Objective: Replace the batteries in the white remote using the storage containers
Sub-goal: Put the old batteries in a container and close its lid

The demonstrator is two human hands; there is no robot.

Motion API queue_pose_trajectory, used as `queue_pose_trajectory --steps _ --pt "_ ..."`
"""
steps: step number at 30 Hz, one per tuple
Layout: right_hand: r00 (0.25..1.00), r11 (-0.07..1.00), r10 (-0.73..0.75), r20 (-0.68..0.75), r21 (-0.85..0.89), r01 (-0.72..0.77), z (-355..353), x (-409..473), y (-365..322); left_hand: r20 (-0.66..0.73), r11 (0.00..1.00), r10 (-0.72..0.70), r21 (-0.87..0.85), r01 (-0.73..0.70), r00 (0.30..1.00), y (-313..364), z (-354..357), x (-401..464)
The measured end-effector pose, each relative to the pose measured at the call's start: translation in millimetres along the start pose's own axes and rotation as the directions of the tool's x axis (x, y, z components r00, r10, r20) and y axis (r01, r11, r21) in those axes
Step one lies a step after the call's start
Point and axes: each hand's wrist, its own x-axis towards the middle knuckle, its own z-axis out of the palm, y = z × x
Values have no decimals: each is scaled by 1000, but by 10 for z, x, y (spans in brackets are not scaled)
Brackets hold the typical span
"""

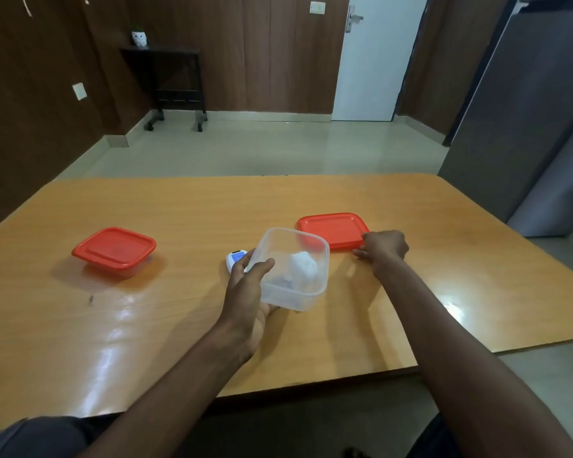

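My left hand (pixel 248 285) grips a clear plastic container (pixel 295 285) by its left wall and holds it tilted above the table. Inside it lies a white crumpled bundle (pixel 303 266). Its red lid (pixel 331 229) lies flat on the table to the right. My right hand (pixel 382 247) rests at that lid's near right corner, fingers curled and touching its edge. The white remote (pixel 236 259) with a blue label lies on the table just behind my left fingers, mostly hidden. A second container with a red lid (pixel 115 249) on it stands closed at the left.
The wooden table (pixel 179 325) has its near edge close to my body and its right edge angled past my right forearm. Beyond the table are floor, a dark trolley, a white door and a grey cabinet at the right.
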Motion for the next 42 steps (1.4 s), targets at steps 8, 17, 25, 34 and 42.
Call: queue_pose_trajectory --steps 8,17,25,34,42 --pt "922 994 -21 385 -88 59 -351 -642 -113 -16 1000 13 -20 -13 1000 -27 153 -124" --pt "842 852 -285 457 -281 441 -745 -803 -88 256 977 -66 211 11 964 -91 324 -319" --pt "908 755 -325 265 -506 418 -746 -328 27 355 968 -243 141 206 903 -191 261 -199" --pt "814 567 -541 214 -622 540 -663 -513 -3 169 921 -35 387 -34 985 -156 195 -156" --pt "656 522 -613 442 -397 755 -474 -1186 -35 155 570 228 779 -261 961 75 -73 -100"
